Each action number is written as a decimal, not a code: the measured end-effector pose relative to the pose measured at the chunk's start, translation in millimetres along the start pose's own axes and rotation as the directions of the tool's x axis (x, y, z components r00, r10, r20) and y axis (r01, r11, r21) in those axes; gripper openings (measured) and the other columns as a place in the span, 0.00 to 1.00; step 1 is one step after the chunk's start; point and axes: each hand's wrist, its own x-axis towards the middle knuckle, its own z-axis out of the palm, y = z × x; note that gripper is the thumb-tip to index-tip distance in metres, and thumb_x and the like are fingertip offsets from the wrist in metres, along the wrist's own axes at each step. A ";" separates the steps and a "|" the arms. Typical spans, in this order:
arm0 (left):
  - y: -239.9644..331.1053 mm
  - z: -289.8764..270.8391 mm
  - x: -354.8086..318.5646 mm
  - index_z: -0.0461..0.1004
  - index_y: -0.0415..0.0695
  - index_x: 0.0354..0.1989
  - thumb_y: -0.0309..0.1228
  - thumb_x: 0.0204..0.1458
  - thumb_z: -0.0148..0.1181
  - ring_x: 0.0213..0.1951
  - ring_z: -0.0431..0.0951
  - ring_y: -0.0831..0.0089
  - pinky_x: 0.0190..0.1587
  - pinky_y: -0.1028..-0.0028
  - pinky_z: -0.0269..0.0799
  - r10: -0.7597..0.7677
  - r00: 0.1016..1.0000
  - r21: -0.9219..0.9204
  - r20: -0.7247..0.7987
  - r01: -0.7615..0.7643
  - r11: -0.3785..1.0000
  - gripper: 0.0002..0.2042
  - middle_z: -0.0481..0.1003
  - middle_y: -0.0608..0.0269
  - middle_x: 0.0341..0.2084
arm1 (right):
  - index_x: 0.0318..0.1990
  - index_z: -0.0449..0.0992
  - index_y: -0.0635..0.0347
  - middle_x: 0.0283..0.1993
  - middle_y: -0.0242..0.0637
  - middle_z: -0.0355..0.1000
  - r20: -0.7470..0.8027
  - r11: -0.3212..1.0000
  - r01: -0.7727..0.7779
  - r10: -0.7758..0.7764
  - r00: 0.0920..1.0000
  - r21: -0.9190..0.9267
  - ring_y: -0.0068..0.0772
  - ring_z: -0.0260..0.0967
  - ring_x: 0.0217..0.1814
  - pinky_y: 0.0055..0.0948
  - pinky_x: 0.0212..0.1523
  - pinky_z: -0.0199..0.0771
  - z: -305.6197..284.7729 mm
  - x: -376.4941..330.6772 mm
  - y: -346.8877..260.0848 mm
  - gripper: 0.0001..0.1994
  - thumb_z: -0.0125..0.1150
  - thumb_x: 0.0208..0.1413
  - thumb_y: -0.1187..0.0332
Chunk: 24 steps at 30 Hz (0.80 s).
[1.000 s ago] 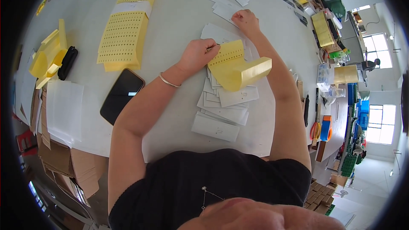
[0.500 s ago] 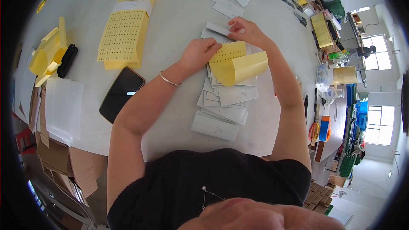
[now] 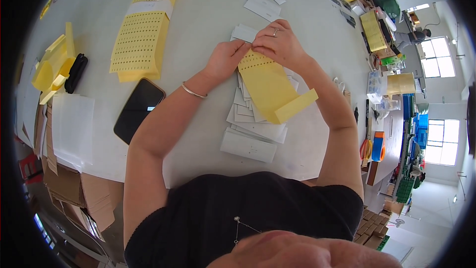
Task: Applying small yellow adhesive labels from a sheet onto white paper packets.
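A yellow label sheet (image 3: 270,87) with rows of small dark marks slants across the pile in front of me, its near end curling up. My left hand (image 3: 225,60) is closed, thumb and fingers pinching its upper left corner. Right beside those fingertips, my right hand (image 3: 281,45) is closed on the sheet's far edge, covering part of the printed rows. Beneath the sheet lie several overlapping white paper pieces (image 3: 249,145), rectangular with small print. Other white pieces (image 3: 243,32) show just beyond my hands. Whether a tiny label sits between the fingertips is hidden.
Left on the table are a thick stack of yellow label sheets (image 3: 139,42) with a white band, a black phone (image 3: 140,110), a black case (image 3: 76,73) and crumpled yellow paper (image 3: 49,72). More white pieces (image 3: 263,4) lie farther off. Scissors (image 3: 366,149) and tape (image 3: 378,146) are at right.
My right hand has moved left and down from a white piece to the sheet's far edge, meeting my left hand. The sheet has unrolled toward me, its curled end now lower.
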 end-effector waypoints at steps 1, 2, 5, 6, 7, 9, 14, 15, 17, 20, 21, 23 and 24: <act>-0.8 0.1 0.3 0.70 0.35 0.27 0.37 0.58 0.49 0.18 0.65 0.59 0.25 0.67 0.63 -0.002 1.000 0.000 -0.002 0.002 1.000 0.16 0.68 0.48 0.16 | 0.28 0.77 0.51 0.33 0.23 0.72 -0.028 0.992 0.078 -0.081 0.996 -0.099 0.29 0.68 0.38 0.32 0.51 0.60 -2.1 1.0 -5.3 0.04 0.66 0.44 0.68; -1.8 -0.1 0.5 0.70 0.35 0.27 0.37 0.58 0.49 0.18 0.65 0.59 0.25 0.67 0.63 -0.014 1.000 -0.008 -0.016 0.014 1.000 0.16 0.68 0.48 0.16 | 0.27 0.76 0.51 0.33 0.25 0.72 -0.048 0.968 0.151 -0.164 0.985 -0.198 0.30 0.68 0.37 0.32 0.51 0.61 -2.6 2.1 -7.9 0.04 0.66 0.43 0.70; -3.3 -1.0 2.3 0.70 0.34 0.27 0.37 0.58 0.50 0.19 0.65 0.59 0.25 0.67 0.64 -0.032 0.999 -0.016 -0.036 0.031 0.999 0.16 0.68 0.48 0.16 | 0.27 0.76 0.51 0.33 0.25 0.72 -0.067 0.959 0.201 -0.218 0.974 -0.202 0.29 0.68 0.37 0.33 0.51 0.61 2.8 1.3 -5.7 0.04 0.66 0.43 0.71; -3.6 -1.5 2.5 0.70 0.34 0.27 0.38 0.58 0.50 0.19 0.66 0.59 0.25 0.67 0.64 -0.036 0.999 -0.015 -0.040 0.035 0.999 0.16 0.69 0.48 0.17 | 0.27 0.76 0.51 0.33 0.25 0.72 -0.066 0.959 0.202 -0.219 0.973 -0.201 0.29 0.68 0.37 0.33 0.51 0.61 4.8 1.4 -0.5 0.04 0.66 0.43 0.71; -2.8 -1.1 2.6 0.70 0.34 0.27 0.38 0.58 0.50 0.19 0.66 0.59 0.25 0.67 0.64 -0.036 0.998 -0.016 -0.042 0.035 0.999 0.16 0.69 0.48 0.17 | 0.27 0.76 0.53 0.34 0.26 0.73 -0.145 0.990 0.085 -0.100 0.984 -0.109 0.30 0.68 0.37 0.32 0.50 0.63 6.1 2.0 10.1 0.04 0.66 0.43 0.72; -0.2 0.1 2.4 0.71 0.35 0.27 0.38 0.57 0.50 0.19 0.67 0.57 0.25 0.66 0.65 -0.021 0.998 0.047 -0.052 0.024 0.999 0.16 0.69 0.48 0.17 | 0.29 0.77 0.58 0.36 0.31 0.73 -0.166 0.936 -0.261 0.304 0.938 0.236 0.32 0.69 0.38 0.28 0.44 0.67 9.7 5.0 36.9 0.03 0.64 0.47 0.72; 7.4 -3.4 -0.5 0.71 0.36 0.26 0.39 0.57 0.51 0.19 0.68 0.55 0.25 0.64 0.65 -0.048 0.999 0.133 0.008 0.046 0.990 0.16 0.69 0.49 0.16 | 0.32 0.79 0.59 0.37 0.35 0.73 -0.199 0.777 -0.579 0.626 0.754 0.249 0.31 0.70 0.40 0.28 0.40 0.69 30.4 -1.1 112.5 0.06 0.64 0.48 0.68; 7.4 -3.4 -0.4 0.71 0.37 0.25 0.39 0.57 0.51 0.19 0.68 0.54 0.24 0.64 0.65 -0.051 0.998 0.149 0.022 0.047 0.988 0.16 0.69 0.49 0.16 | 0.31 0.80 0.58 0.38 0.35 0.73 -0.164 0.711 -0.656 0.700 0.695 0.253 0.32 0.71 0.40 0.29 0.40 0.70 35.4 -1.3 120.8 0.07 0.64 0.47 0.66; 8.1 -2.2 0.3 0.71 0.37 0.25 0.39 0.57 0.51 0.19 0.68 0.54 0.24 0.64 0.64 -0.032 0.999 0.174 0.025 0.027 0.984 0.16 0.69 0.49 0.16 | 0.30 0.80 0.58 0.38 0.35 0.73 -0.156 0.684 -0.691 0.728 0.668 0.236 0.32 0.71 0.41 0.30 0.41 0.70 44.3 1.8 130.7 0.07 0.64 0.46 0.65; 9.6 -2.2 0.7 0.71 0.37 0.25 0.39 0.56 0.52 0.20 0.68 0.53 0.24 0.64 0.64 -0.024 0.999 0.202 0.036 0.017 0.979 0.16 0.69 0.48 0.16 | 0.33 0.79 0.57 0.39 0.35 0.73 -0.097 0.683 -0.719 0.730 0.676 0.132 0.34 0.71 0.41 0.32 0.43 0.71 52.0 2.7 140.5 0.09 0.64 0.46 0.63; 10.6 -2.0 1.0 0.71 0.37 0.25 0.39 0.56 0.53 0.20 0.68 0.52 0.24 0.64 0.64 -0.034 0.999 0.205 0.042 0.025 0.978 0.16 0.69 0.48 0.17 | 0.37 0.78 0.56 0.40 0.36 0.73 -0.043 0.710 -0.703 0.704 0.709 0.045 0.35 0.71 0.42 0.33 0.44 0.71 52.9 1.2 142.8 0.12 0.65 0.46 0.61; 12.2 -3.4 -0.3 0.71 0.38 0.25 0.39 0.56 0.53 0.20 0.68 0.53 0.24 0.64 0.64 -0.028 0.999 0.207 0.040 0.020 0.978 0.16 0.69 0.48 0.17 | 0.42 0.75 0.55 0.40 0.37 0.73 -0.045 0.704 -0.708 0.710 0.703 0.058 0.35 0.71 0.42 0.34 0.44 0.71 51.9 3.4 140.6 0.16 0.65 0.46 0.60; 12.6 -3.5 -0.5 0.71 0.38 0.25 0.39 0.55 0.54 0.20 0.68 0.53 0.24 0.64 0.64 -0.020 0.999 0.207 0.041 0.012 0.978 0.16 0.70 0.49 0.17 | 0.48 0.72 0.54 0.40 0.38 0.73 -0.049 0.697 -0.714 0.717 0.695 0.069 0.36 0.71 0.42 0.35 0.45 0.70 50.5 3.6 139.4 0.21 0.65 0.46 0.59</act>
